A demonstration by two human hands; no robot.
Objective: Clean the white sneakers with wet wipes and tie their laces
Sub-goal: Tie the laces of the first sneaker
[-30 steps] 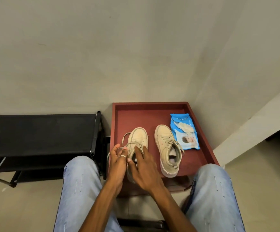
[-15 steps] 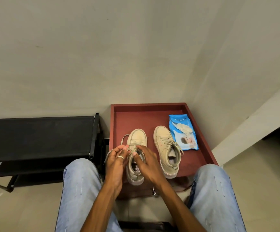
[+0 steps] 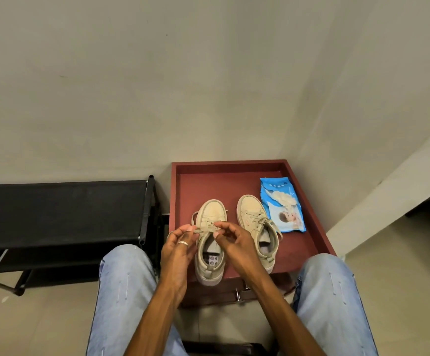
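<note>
Fingers (image 3: pixel 188 229) of left hand (image 3: pixel 179 249) and right hand (image 3: pixel 235 244) are curling in, pinching the laces (image 3: pixel 207 228) of the near sneaker (image 3: pixel 212 214), which is sitting directly under them. Risk, my read: an uneven pull slipping a lace out before the knot sets, or dragging the sneaker off the near edge, since its heel seems to be sitting right at it. Rimmed red counter (image 3: pixel 234 165) is holding everything: second sneaker (image 3: pixel 249 210) just right of the fingers, wet wipes pack (image 3: pixel 283 205) beyond that.
</note>
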